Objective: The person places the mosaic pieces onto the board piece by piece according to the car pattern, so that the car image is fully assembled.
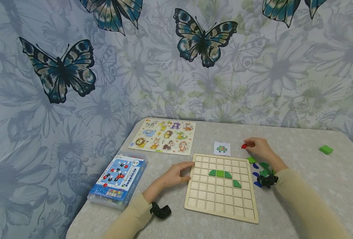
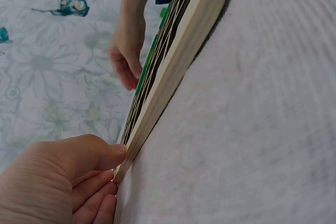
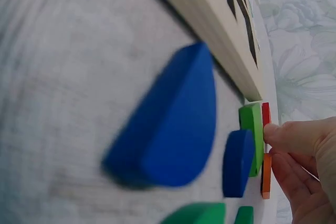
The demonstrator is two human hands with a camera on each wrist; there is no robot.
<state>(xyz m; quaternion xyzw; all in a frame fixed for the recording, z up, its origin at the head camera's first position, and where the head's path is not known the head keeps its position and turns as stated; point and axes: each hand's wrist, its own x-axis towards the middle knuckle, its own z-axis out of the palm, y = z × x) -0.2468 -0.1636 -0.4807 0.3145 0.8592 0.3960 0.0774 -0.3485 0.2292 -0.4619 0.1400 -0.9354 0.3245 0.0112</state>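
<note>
My right hand [image 1: 259, 148] pinches a small red piece [image 1: 244, 146] above the board's top right corner. In the right wrist view, the thumb meets the red piece [image 3: 265, 113], and an orange piece [image 3: 266, 176] is by the fingers. My left hand [image 1: 176, 173] touches the left edge of a wooden grid board [image 1: 207, 200] with thumb and fingertips. On the grid lie a light green square [image 1: 220, 173] between two dark green quarter-rounds [image 1: 228, 174], and another quarter-round [image 1: 237, 183] to the lower right. Behind the board lies a pattern card [image 1: 222, 148].
Blue rounded pieces [image 1: 255, 174], a light green piece [image 1: 251, 160] and dark green pieces [image 1: 264, 165] lie right of the board. A green block [image 1: 326, 150] sits far right. An animal puzzle board [image 1: 164, 136] and a boxed molecule set [image 1: 118, 181] occupy the left side.
</note>
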